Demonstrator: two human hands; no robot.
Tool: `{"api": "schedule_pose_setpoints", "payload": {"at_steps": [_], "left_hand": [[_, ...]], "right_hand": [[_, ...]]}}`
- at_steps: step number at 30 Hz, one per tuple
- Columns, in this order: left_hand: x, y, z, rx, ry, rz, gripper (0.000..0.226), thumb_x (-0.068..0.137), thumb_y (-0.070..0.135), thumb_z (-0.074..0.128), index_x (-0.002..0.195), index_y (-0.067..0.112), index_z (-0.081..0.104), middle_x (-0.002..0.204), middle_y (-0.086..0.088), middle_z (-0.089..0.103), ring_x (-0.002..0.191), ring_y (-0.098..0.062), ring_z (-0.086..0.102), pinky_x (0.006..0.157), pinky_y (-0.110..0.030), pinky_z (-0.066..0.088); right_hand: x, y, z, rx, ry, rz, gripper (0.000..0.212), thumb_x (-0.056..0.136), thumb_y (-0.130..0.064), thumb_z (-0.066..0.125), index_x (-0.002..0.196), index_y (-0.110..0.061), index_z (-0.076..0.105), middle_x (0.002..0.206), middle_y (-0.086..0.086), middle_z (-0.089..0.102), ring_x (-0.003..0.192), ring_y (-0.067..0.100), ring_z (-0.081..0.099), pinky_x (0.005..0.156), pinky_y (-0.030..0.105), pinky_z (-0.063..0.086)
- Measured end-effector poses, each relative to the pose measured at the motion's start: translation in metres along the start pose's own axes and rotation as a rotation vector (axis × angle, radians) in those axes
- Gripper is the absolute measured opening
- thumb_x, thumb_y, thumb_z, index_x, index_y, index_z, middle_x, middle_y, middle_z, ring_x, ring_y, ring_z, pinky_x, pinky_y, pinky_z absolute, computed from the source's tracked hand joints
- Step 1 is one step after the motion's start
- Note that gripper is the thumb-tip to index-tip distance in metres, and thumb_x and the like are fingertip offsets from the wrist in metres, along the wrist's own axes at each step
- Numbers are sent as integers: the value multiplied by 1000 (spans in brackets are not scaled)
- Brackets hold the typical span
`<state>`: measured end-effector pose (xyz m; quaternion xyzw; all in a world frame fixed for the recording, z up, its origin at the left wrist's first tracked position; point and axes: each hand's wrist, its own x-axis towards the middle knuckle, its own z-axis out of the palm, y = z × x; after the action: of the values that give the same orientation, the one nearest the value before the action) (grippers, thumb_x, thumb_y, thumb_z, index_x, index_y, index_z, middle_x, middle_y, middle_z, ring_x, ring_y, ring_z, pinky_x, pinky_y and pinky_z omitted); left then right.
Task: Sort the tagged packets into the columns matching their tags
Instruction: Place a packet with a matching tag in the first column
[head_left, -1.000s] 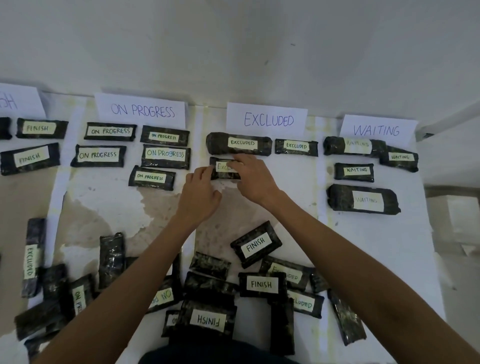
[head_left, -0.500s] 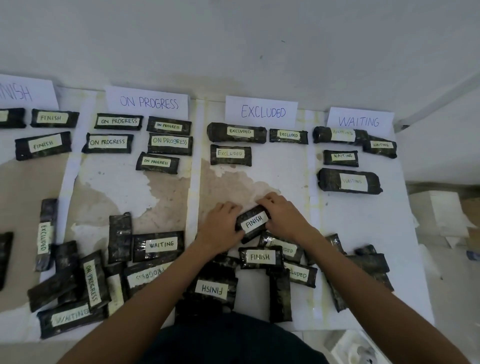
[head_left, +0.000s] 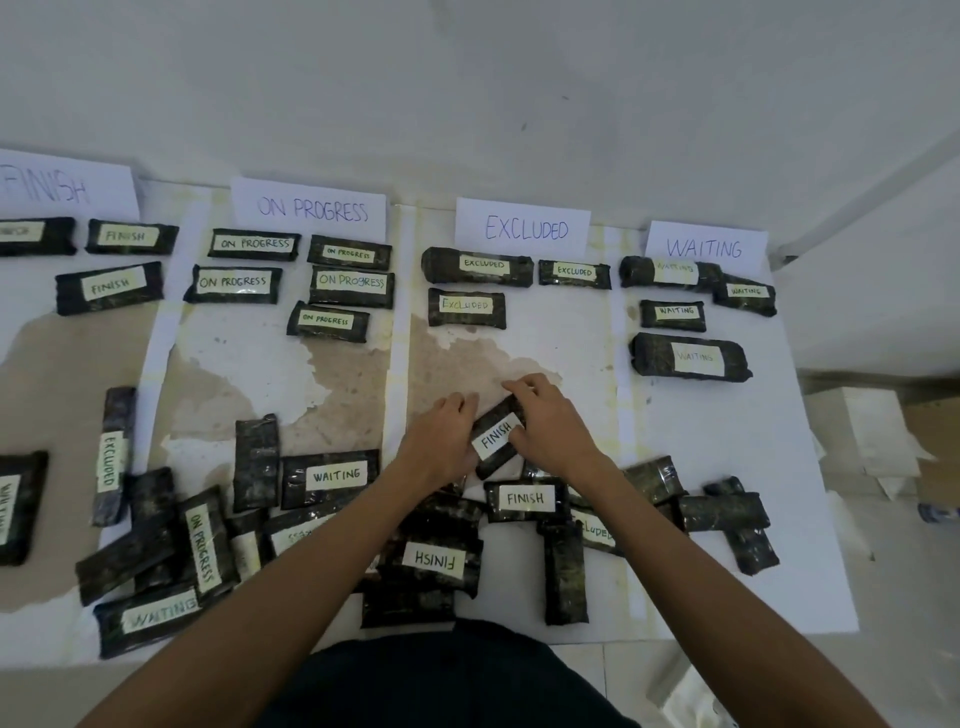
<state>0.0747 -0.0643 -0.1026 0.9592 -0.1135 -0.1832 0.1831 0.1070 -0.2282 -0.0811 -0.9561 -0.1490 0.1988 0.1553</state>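
- Both hands have come back from the EXCLUDED column to the near pile since a second ago; half a second ago they had already reached the FINISH packet (head_left: 497, 435), and little has shifted since.
- Left hand (head_left: 440, 440) presses against that packet's left side, and right hand (head_left: 549, 427) curls over its far end and right side, so the two grasp it between them.
- That packet lies tilted, tag up, at the near part of the EXCLUDED column, just beyond a second FINISH packet (head_left: 525, 500); whether it is lifted off the sheet (head_left: 737, 447) cannot be told.
- At the far edge stand four header cards: FINISH card (head_left: 67, 184), ON PROGRESS card (head_left: 310, 209), EXCLUDED card (head_left: 523, 227), WAITING card (head_left: 706, 246).
- Sorted below them: three packets under FINISH, five under ON PROGRESS, three under EXCLUDED, four under WAITING.
- Newest of the EXCLUDED row (head_left: 466, 307) lies alone on the second line, well apart from the hands.
- Unsorted packets crowd the near edge, some tag down, among them a WAITING packet (head_left: 332, 477) just left of the left forearm.
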Motion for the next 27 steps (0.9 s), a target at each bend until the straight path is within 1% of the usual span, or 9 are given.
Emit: {"api": "schedule_pose_setpoints", "payload": {"at_steps": [3,6,9,13,16,20,22,25,27], "left_hand": [[-11,-14,-3,11,-24,16,62,80,28,58,134,9,35,123,-12,48,111,-29,47,82,-39,46],[-18,-6,4,-26,-28,18,59,78,31,61,128,9,40,119,-12,48,109,-28,47,84,-37,44],[-17,9,13,-9,-18,42,66,78,35,64,131,8,36,122,-12,46,110,-27,44,88,-37,43],[-15,19,20,82,6,7,72,82,36,63,137,4,29,130,-15,41,117,-29,41,97,-37,38],[-14,16,23,150,25,27,71,83,29,61,138,2,26,133,-16,40,120,-30,40,99,-37,37],[-19,5,18,142,44,51,73,76,28,63,136,2,31,129,-16,43,117,-30,41,96,-37,39],[-24,-5,7,98,65,53,77,71,26,66,137,3,33,128,-14,45,115,-30,43,95,-36,40],[-37,-28,-15,17,82,73,82,69,27,68,139,3,33,130,-14,44,114,-30,44,93,-38,44],[-50,-47,-31,-30,84,72,84,69,25,69,140,2,32,132,-14,43,116,-30,43,95,-40,44]], "right_hand": [[2,-12,6,-72,-89,82,69,79,-11,62,141,-21,34,136,10,36,116,32,44,90,45,47],[4,-16,13,-45,-165,184,70,79,-11,63,142,-20,32,135,14,33,116,34,42,92,45,47],[4,-14,15,13,-164,214,69,79,-8,64,141,-17,35,132,15,33,115,34,40,95,41,45],[4,-10,15,156,-147,263,73,77,-10,70,142,-13,37,130,15,34,116,33,43,101,36,40],[2,-8,13,237,-135,296,74,74,-6,71,141,-9,40,129,15,39,114,29,48,97,29,40],[-3,-14,9,300,-85,270,68,76,-12,70,139,-7,44,131,14,47,113,25,52,88,19,38],[-9,-25,5,331,-23,233,62,82,-19,66,139,-10,43,130,12,45,114,24,51,91,20,36],[-17,-51,0,410,90,157,55,87,-27,64,137,-16,44,131,7,43,114,20,51,96,25,40],[-19,-71,2,428,105,92,54,88,-30,63,137,-18,44,132,4,42,116,17,49,98,26,41]]}}
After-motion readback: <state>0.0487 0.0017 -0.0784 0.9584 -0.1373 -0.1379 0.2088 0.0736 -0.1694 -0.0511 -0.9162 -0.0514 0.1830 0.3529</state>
